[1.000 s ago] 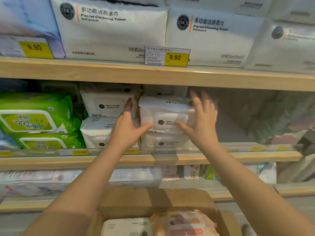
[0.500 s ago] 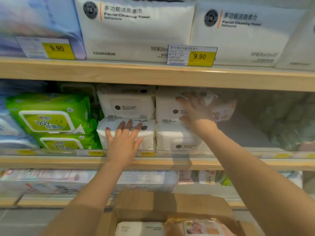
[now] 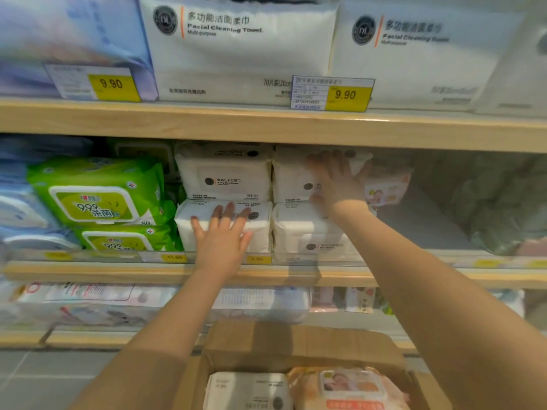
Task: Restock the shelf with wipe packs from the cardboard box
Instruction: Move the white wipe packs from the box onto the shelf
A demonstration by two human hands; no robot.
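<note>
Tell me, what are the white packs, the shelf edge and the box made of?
White packs: soft plastic film, probably, slightly glossy and crinkled at the seams. Shelf edge: pale wood or wood-look laminate, matte, with faint grain. Box: brown corrugated cardboard, dull, flaps folded open.

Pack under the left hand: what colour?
White pack, dark print; head view.

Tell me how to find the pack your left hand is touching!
Find the middle wooden shelf, under the yellow 9.90 price tags. Right of the bright green wipe packs stand two stacks of white soft plastic wipe packs. It is the bottom white pack of the stack nearest the green ones, with the left hand flat on its front.
</note>
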